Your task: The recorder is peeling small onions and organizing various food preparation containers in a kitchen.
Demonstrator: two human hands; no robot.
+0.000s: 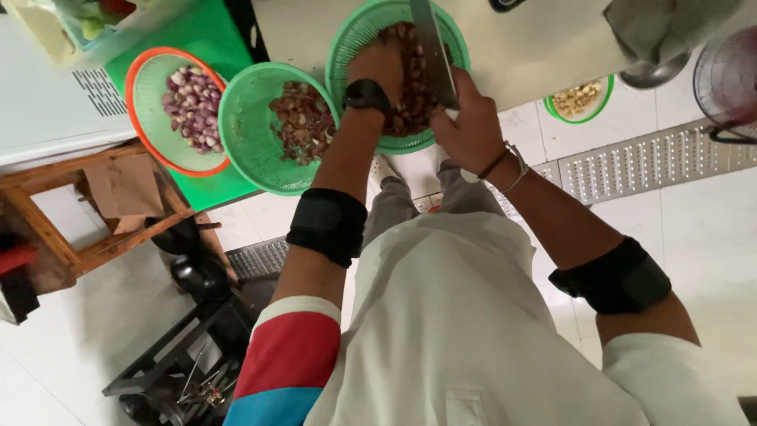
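Shallots (pixel 410 87) fill the green basket (pixel 347 39) on the table (pixel 536 47), where the left hand (pixel 377 67) reaches in, fingers hidden so I cannot tell, and the right hand's (pixel 471 126) fingers wrap a cleaver (pixel 432 47).

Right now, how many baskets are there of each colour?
Green baskets: 4 — one under the hands, one beside it, a flat one, a small one
Orange basket: 1
Total: 5
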